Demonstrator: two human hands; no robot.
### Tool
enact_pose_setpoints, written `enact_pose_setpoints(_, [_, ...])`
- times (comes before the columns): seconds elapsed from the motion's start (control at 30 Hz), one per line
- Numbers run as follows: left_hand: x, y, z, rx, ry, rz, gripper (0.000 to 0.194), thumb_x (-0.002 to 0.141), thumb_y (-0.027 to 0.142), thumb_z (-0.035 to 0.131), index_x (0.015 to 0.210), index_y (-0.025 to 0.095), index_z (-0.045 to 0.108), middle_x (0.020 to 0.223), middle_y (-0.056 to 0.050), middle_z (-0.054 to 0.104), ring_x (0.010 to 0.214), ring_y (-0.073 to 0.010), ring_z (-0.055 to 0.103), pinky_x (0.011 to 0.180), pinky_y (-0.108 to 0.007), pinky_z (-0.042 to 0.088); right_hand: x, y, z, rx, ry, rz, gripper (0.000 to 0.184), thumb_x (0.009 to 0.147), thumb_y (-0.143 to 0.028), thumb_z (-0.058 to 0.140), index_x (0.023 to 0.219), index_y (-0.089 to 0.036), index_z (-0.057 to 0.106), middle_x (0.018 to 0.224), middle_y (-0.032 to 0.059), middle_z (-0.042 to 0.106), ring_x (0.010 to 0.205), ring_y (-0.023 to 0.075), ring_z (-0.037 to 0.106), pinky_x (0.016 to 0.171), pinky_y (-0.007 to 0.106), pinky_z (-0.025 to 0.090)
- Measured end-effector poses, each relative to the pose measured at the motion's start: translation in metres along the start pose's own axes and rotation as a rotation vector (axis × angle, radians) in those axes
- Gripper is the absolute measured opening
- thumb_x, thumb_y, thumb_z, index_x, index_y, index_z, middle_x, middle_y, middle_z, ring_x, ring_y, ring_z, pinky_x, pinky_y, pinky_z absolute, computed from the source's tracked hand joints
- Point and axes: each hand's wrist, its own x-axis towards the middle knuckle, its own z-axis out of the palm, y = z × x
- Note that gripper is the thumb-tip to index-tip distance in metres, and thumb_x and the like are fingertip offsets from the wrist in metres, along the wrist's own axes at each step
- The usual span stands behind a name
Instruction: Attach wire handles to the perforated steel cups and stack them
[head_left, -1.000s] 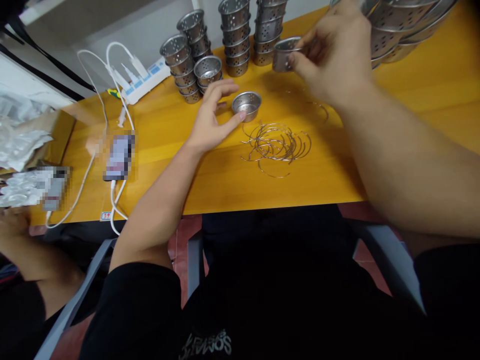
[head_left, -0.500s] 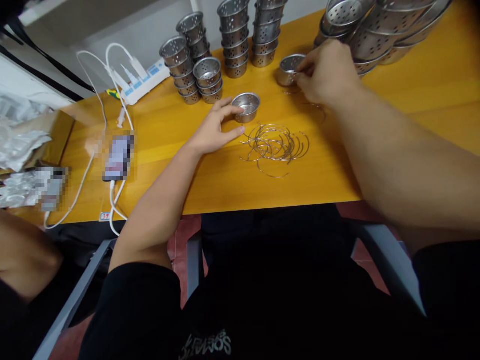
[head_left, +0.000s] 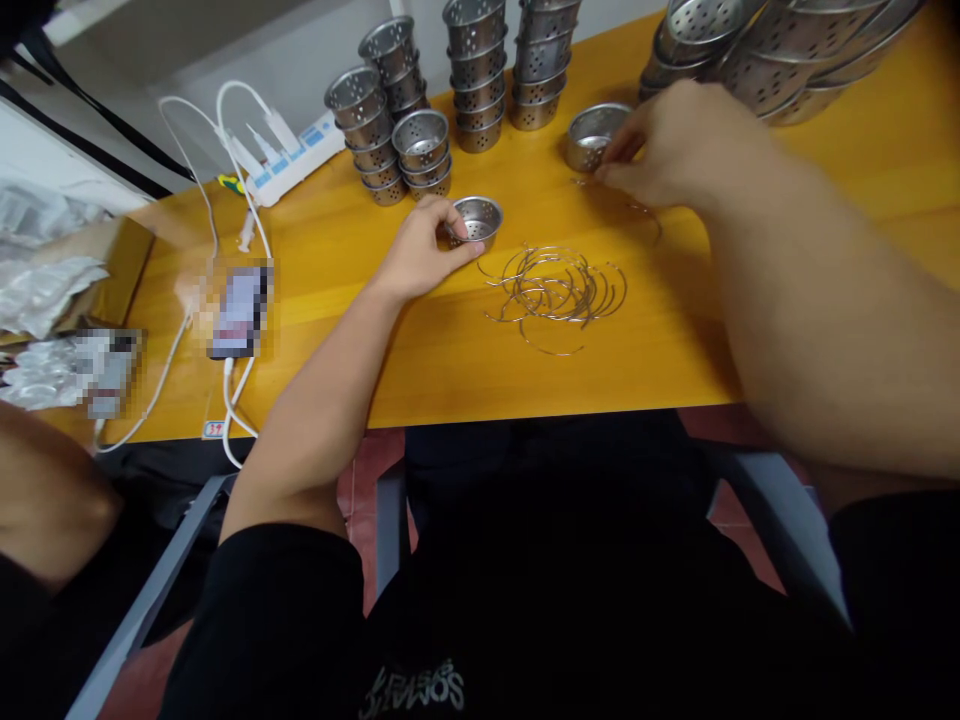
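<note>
My left hand (head_left: 426,250) is closed on a shallow perforated metal cup (head_left: 484,225), thumb against the near side and a finger over the rim. The cup stands upright on the table. Farther right, my right hand (head_left: 675,145) has its fingers bent together at the right side of a second perforated metal cup (head_left: 589,145), also upright. Part of that cup's wall is hidden behind the fingers. Between the hands and closer to me lies a loose pile of thin curved wires (head_left: 555,285). A stray curved wire (head_left: 656,225) lies below my right hand.
Several stacks of perforated cups (head_left: 478,85) stand along the back. Larger perforated metal containers (head_left: 795,60) are at the back right. A power strip (head_left: 300,160), a phone (head_left: 241,310) and white cables occupy the left. Another person's arm (head_left: 52,500) is at far left.
My left thumb has closed in against the left cup, which has shifted left. The right hand and its cup have moved slightly right. The wire pile lies as before.
</note>
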Motion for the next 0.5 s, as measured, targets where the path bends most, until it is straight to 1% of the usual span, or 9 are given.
enact_pose_setpoints(0.07, [0.002, -0.003, 0.002, -0.014, 0.054, 0.012, 0.068, 0.084, 0.081, 0.116, 0.109, 0.032, 0.076, 0.136, -0.012, 0.083, 0.129, -0.0370, 0.080, 0.128, -0.064, 0.070, 0.010, 0.006, 0.008, -0.052, -0.076, -0.007, 0.022, 0.116, -0.020, 0.096, 0.137, -0.021, 0.101, 0.138, 0.0176, 0.097, 0.138, 0.0446, 0.093, 0.118, 0.057, 0.074])
enact_pose_setpoints(0.1, [0.002, -0.005, 0.003, -0.025, 0.076, 0.019, 0.071, 0.084, 0.081, 0.116, 0.120, 0.034, 0.077, 0.142, -0.012, 0.082, 0.133, -0.0374, 0.079, 0.129, -0.064, 0.070, 0.015, 0.008, 0.012, -0.063, -0.105, -0.012, 0.020, 0.116, -0.019, 0.097, 0.135, -0.022, 0.101, 0.139, 0.0167, 0.097, 0.138, 0.0424, 0.093, 0.117, 0.055, 0.073])
enact_pose_setpoints(0.17, [0.003, -0.005, 0.006, -0.055, 0.112, 0.034, 0.086, 0.083, 0.081, 0.116, 0.146, 0.040, 0.072, 0.157, -0.012, 0.079, 0.145, -0.0384, 0.078, 0.130, -0.063, 0.070, 0.022, 0.013, 0.017, -0.063, -0.144, -0.024, 0.017, 0.115, -0.019, 0.098, 0.132, -0.023, 0.100, 0.139, 0.0155, 0.097, 0.136, 0.0382, 0.092, 0.114, 0.050, 0.070])
enact_pose_setpoints(0.2, [0.003, -0.005, 0.006, -0.068, 0.120, 0.040, 0.096, 0.083, 0.080, 0.116, 0.156, 0.043, 0.067, 0.165, -0.013, 0.076, 0.151, -0.0390, 0.076, 0.131, -0.062, 0.070, 0.024, 0.014, 0.019, -0.068, -0.155, -0.033, 0.015, 0.116, -0.020, 0.099, 0.130, -0.024, 0.100, 0.138, 0.0153, 0.097, 0.134, 0.0368, 0.092, 0.112, 0.049, 0.068])
enact_pose_setpoints(0.23, [0.003, -0.005, 0.006, -0.073, 0.123, 0.043, 0.103, 0.082, 0.080, 0.116, 0.163, 0.044, 0.064, 0.171, -0.014, 0.074, 0.155, -0.0398, 0.075, 0.131, -0.061, 0.071, 0.026, 0.015, 0.019, -0.080, -0.166, -0.043, 0.012, 0.115, -0.021, 0.100, 0.127, -0.023, 0.100, 0.135, 0.0150, 0.097, 0.129, 0.0358, 0.092, 0.109, 0.048, 0.067])
enact_pose_setpoints(0.27, [0.002, -0.004, 0.006, -0.072, 0.126, 0.044, 0.106, 0.081, 0.080, 0.117, 0.165, 0.044, 0.063, 0.175, -0.015, 0.071, 0.157, -0.0407, 0.075, 0.132, -0.061, 0.071, 0.026, 0.015, 0.019, -0.094, -0.181, -0.056, 0.009, 0.114, -0.022, 0.101, 0.123, -0.023, 0.099, 0.129, 0.0144, 0.097, 0.123, 0.0346, 0.092, 0.106, 0.047, 0.066])
enact_pose_setpoints(0.33, [0.001, -0.003, 0.005, -0.056, 0.120, 0.039, 0.106, 0.079, 0.082, 0.117, 0.163, 0.042, 0.066, 0.179, -0.016, 0.069, 0.157, -0.0420, 0.076, 0.131, -0.061, 0.072, 0.026, 0.015, 0.017, -0.120, -0.224, -0.097, 0.007, 0.110, -0.019, 0.103, 0.112, -0.023, 0.097, 0.110, 0.0100, 0.094, 0.103, 0.0302, 0.088, 0.099, 0.044, 0.064])
enact_pose_setpoints(0.43, [0.000, -0.002, 0.004, -0.025, 0.097, 0.048, 0.105, 0.081, 0.092, 0.113, 0.162, 0.040, 0.070, 0.180, -0.016, 0.069, 0.156, -0.0425, 0.078, 0.131, -0.060, 0.072, 0.023, 0.013, 0.014, -0.119, -0.305, -0.160, 0.019, 0.102, -0.013, 0.103, 0.096, -0.025, 0.091, 0.076, 0.0001, 0.077, 0.072, 0.0241, 0.072, 0.086, 0.041, 0.062])
enact_pose_setpoints(0.5, [-0.001, -0.003, 0.003, -0.017, 0.079, 0.062, 0.106, 0.083, 0.097, 0.109, 0.163, 0.040, 0.070, 0.180, -0.016, 0.069, 0.157, -0.0424, 0.078, 0.131, -0.058, 0.072, 0.020, 0.009, 0.014, -0.090, -0.321, -0.185, 0.024, 0.100, -0.011, 0.103, 0.090, -0.026, 0.087, 0.067, -0.0035, 0.070, 0.064, 0.0237, 0.064, 0.079, 0.040, 0.060])
